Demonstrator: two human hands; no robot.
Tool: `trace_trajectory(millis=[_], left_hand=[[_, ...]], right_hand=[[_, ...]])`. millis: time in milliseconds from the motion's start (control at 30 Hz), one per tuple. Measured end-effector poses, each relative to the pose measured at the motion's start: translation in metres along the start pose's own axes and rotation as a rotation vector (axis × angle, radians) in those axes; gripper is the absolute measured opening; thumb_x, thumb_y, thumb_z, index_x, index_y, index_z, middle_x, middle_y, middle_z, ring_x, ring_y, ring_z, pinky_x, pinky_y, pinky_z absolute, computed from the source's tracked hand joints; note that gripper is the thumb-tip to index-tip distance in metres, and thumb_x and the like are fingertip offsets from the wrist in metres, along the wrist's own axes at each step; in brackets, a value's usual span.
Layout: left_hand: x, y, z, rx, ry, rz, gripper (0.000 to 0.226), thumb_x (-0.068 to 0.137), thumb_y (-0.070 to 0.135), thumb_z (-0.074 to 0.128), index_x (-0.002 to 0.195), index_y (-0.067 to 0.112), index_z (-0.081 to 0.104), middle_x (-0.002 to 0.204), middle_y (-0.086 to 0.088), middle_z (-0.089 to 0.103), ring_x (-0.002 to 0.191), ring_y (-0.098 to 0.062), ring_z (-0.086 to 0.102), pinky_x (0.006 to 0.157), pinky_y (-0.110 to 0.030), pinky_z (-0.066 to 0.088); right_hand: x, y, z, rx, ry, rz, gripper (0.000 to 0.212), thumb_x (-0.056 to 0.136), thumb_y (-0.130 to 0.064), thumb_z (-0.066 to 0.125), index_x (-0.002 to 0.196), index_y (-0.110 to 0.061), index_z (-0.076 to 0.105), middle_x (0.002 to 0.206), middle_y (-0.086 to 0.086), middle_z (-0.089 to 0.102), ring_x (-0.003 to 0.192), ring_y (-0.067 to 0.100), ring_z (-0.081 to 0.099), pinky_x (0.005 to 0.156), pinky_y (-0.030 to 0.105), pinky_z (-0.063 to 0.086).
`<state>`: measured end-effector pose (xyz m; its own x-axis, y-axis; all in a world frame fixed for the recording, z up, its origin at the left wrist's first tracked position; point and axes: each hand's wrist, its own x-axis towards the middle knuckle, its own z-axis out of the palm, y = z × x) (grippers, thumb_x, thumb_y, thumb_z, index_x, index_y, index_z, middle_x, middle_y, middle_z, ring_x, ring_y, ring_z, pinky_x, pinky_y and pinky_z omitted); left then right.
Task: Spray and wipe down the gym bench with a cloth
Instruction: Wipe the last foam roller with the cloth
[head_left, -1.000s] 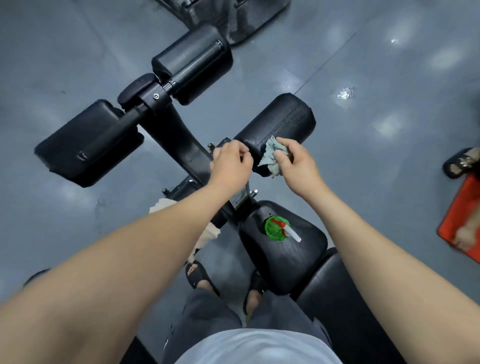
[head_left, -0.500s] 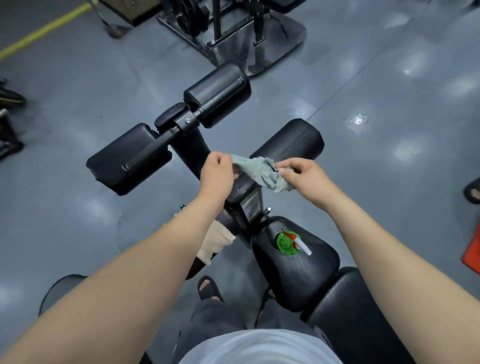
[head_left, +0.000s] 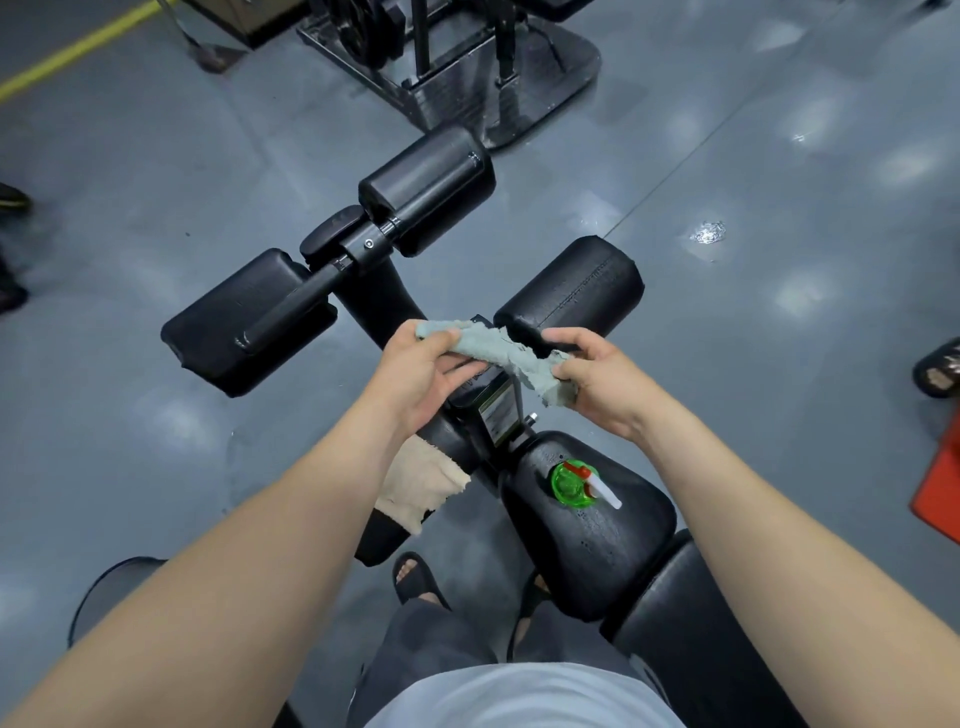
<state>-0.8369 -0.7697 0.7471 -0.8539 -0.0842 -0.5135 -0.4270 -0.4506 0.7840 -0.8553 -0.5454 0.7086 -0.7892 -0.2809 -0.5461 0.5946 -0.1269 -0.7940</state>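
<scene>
Holding cloth (head_left: 491, 347) between both grips: left hand (head_left: 421, 379) pinched one end, right hand (head_left: 602, 387) clamped the other; long axis ran hand to hand. Pad (head_left: 571, 293) lay just beyond right hand, the nearer one.

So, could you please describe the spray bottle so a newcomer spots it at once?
Start at the black seat pad nearest the person's legs. The spray bottle stands on it, the only bright green thing, with a red-and-white trigger.
</scene>
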Motion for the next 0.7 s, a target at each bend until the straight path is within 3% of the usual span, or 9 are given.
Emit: trace_trajectory(millis=[133, 233, 300, 400, 467, 567, 700], left_hand=[[0.004, 0.005, -0.007, 0.028, 0.020, 0.051, 0.015, 0.106, 0.002, 0.046, 0.111, 0.015, 0.043, 0.124, -0.022, 0.066, 0.106, -0.040, 0.071, 0.089, -0.051, 0.059], [0.010, 0.007, -0.020, 0.262, 0.123, 0.073, 0.021, 0.104, 0.006, 0.054, 0.123, 0.012, 0.047, 0.123, -0.019, 0.065, 0.103, -0.033, 0.073, 0.091, -0.044, 0.061], [0.015, 0.006, -0.031, 0.597, 0.186, 0.028, 0.036, 0.099, 0.009, 0.062, 0.132, 0.015, 0.049, 0.119, -0.011, 0.065, 0.101, -0.024, 0.072, 0.094, -0.040, 0.059], [0.014, 0.006, -0.044, 0.902, 0.234, -0.061, 0.046, 0.095, 0.017, 0.066, 0.138, 0.020, 0.050, 0.117, 0.001, 0.063, 0.108, -0.021, 0.066, 0.102, -0.039, 0.053], [0.009, 0.008, -0.048, 0.952, 0.257, -0.051, 0.032, 0.096, 0.019, 0.065, 0.127, 0.020, 0.057, 0.115, 0.002, 0.063, 0.102, -0.017, 0.064, 0.091, -0.033, 0.054], [-0.003, 0.013, -0.053, 1.063, 0.245, 0.017, 0.009, 0.096, 0.020, 0.063, 0.105, 0.017, 0.065, 0.095, 0.005, 0.062, 0.083, -0.014, 0.060, 0.063, -0.024, 0.048], [-0.023, 0.025, -0.066, 1.350, 0.139, 0.054, 0.031, 0.094, 0.032, 0.069, 0.084, 0.005, 0.059, 0.081, -0.004, 0.062, 0.060, -0.015, 0.051, 0.049, -0.026, 0.042]], right_hand=[[-0.002, -0.005, 0.020, 0.003, 0.014, -0.096, 0.038, 0.096, 0.011, 0.048, 0.115, -0.017, 0.067, 0.103, 0.007, 0.061, 0.071, 0.013, 0.065, 0.065, 0.029, 0.056], [0.002, -0.003, 0.031, -0.031, 0.045, -0.153, 0.029, 0.096, 0.005, 0.056, 0.108, -0.017, 0.070, 0.103, 0.009, 0.068, 0.081, 0.017, 0.067, 0.075, 0.036, 0.060], [0.008, 0.009, 0.032, -0.272, 0.142, -0.137, 0.022, 0.093, 0.001, 0.060, 0.103, -0.016, 0.070, 0.095, 0.007, 0.068, 0.074, 0.017, 0.064, 0.075, 0.041, 0.062], [0.011, 0.027, 0.028, -0.630, 0.164, 0.016, 0.019, 0.093, -0.005, 0.058, 0.102, -0.021, 0.063, 0.088, 0.001, 0.059, 0.059, 0.012, 0.054, 0.058, 0.028, 0.051], [0.011, 0.032, 0.026, -0.823, 0.151, 0.017, 0.013, 0.094, -0.014, 0.056, 0.100, -0.025, 0.060, 0.093, 0.003, 0.057, 0.064, 0.011, 0.050, 0.059, 0.025, 0.041], [0.009, 0.027, 0.029, -1.052, 0.230, -0.102, 0.004, 0.093, -0.023, 0.054, 0.093, -0.023, 0.057, 0.099, 0.001, 0.051, 0.074, 0.013, 0.050, 0.067, 0.029, 0.037], [0.008, 0.022, 0.047, -1.077, 0.040, -0.261, 0.009, 0.091, -0.022, 0.055, 0.083, -0.018, 0.057, 0.083, -0.005, 0.061, 0.076, 0.015, 0.056, 0.063, 0.027, 0.042]])
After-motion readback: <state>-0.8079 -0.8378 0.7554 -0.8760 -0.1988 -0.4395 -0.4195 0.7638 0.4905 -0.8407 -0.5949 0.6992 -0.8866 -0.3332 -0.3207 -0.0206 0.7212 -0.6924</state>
